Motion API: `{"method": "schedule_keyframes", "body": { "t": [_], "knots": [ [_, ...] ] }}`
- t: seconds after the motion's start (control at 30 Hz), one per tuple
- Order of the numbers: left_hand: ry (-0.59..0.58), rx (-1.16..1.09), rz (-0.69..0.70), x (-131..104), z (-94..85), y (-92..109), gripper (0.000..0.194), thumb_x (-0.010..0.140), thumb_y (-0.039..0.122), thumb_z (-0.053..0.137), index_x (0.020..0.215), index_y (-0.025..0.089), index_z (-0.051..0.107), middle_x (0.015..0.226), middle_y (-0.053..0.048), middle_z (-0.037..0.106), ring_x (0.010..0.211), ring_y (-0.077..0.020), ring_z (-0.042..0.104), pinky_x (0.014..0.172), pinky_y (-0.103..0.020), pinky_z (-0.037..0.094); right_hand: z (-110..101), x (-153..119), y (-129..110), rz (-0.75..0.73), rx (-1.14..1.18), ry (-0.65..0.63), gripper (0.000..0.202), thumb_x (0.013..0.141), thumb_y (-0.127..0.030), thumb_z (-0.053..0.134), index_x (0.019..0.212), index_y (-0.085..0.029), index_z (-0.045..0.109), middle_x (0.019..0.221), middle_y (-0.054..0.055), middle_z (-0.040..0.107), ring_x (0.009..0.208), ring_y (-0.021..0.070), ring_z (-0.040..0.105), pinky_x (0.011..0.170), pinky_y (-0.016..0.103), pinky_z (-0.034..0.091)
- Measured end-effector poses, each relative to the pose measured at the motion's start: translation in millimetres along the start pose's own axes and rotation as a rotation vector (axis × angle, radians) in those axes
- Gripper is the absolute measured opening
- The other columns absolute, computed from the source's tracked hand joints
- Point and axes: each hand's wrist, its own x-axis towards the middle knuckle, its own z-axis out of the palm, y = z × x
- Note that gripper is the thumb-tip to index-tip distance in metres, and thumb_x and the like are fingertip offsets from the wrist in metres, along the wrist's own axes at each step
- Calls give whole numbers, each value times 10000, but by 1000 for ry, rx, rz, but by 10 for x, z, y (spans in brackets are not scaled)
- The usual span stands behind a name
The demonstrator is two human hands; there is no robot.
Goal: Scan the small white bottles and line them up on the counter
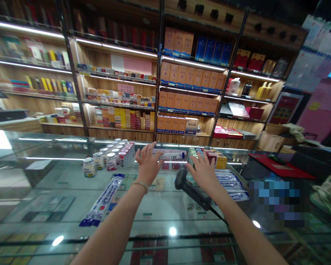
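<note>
My left hand (149,165) reaches over the glass counter (165,206), fingers spread. Just beyond its fingertips lies a long, pale packet (171,154) with a blue end; whether they touch is unclear. My right hand (205,171) has its fingers apart over the near side of some small green packs (192,152), and contact with them cannot be made out. To the right of those packs stand stacked yellow-and-red small boxes (220,161). A black barcode scanner (193,190) rests on the glass below my right hand, its cable passing under my forearm.
Several lidded jars (89,167) stand in rows on the left. A long blue-and-white packet (103,200) lies nearer me, and similar packets (228,184) lie right of the scanner. A red mat (281,166) is at the far right. Stocked shelves (190,97) line the back wall.
</note>
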Motion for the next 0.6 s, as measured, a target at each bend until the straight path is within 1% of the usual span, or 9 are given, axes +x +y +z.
{"method": "schedule_keyframes", "body": {
  "t": [0.03, 0.1, 0.2, 0.27, 0.33, 0.47, 0.6],
  "knots": [
    [1, 2, 5, 1, -3, 2, 215, 813, 277, 737, 1026, 307, 732, 1495, -86, 496, 1395, -343, 388, 1156, -614, 177, -11, 67, -15, -16, -8, 43, 446, 999, -394, 474, 1405, -230, 560, 1590, 154, 388, 1504, 395, 234, 1141, 722, 178],
    [3, 5, 16, 3, -12, 5, 220, 819, 285, 731, 1037, 315, 732, 1497, -76, 499, 1392, -342, 390, 1158, -608, 175, -14, 165, -64, -83, -23, 118, 438, 967, -277, 528, 1403, -294, 558, 1602, 113, 381, 1507, 377, 229, 1149, 714, 160],
    [6, 2, 32, 4, -23, 3, 227, 828, 302, 722, 1054, 317, 728, 1506, -69, 494, 1393, -339, 388, 1165, -600, 166, 15, 224, -142, -194, -34, 176, 449, 925, -199, 577, 1350, -343, 598, 1621, 75, 352, 1518, 349, 202, 1168, 695, 96],
    [4, 2, 44, 4, -24, 3, 226, 837, 304, 711, 1063, 318, 724, 1508, -68, 495, 1396, -338, 387, 1165, -603, 153, 47, 225, -167, -218, -30, 196, 435, 915, -192, 597, 1323, -339, 619, 1623, 66, 351, 1520, 329, 199, 1183, 661, 81],
    [0, 3, 56, 4, -20, 9, 211, 851, 303, 697, 1060, 321, 721, 1505, -66, 502, 1396, -333, 392, 1160, -607, 142, 82, 220, -165, -207, -17, 218, 404, 913, -201, 608, 1294, -331, 639, 1615, 58, 368, 1514, 315, 211, 1188, 628, 93],
    [13, -1, 72, 13, -19, 41, 123, 893, 353, 651, 974, 313, 734, 1502, -50, 511, 1392, -331, 396, 1156, -607, 129, 136, 233, -110, -176, 34, 252, 252, 939, -252, 598, 1151, -326, 710, 1574, 26, 437, 1488, 301, 257, 1173, 588, 118],
    [33, -2, 76, 27, -43, 70, 156, 927, 377, 598, 914, 295, 730, 1494, -44, 522, 1397, -328, 385, 1151, -613, 114, 155, 265, -56, -135, 130, 294, 188, 954, -312, 583, 1057, -327, 740, 1521, 11, 504, 1458, 293, 294, 1149, 558, 138]
  ]
}}
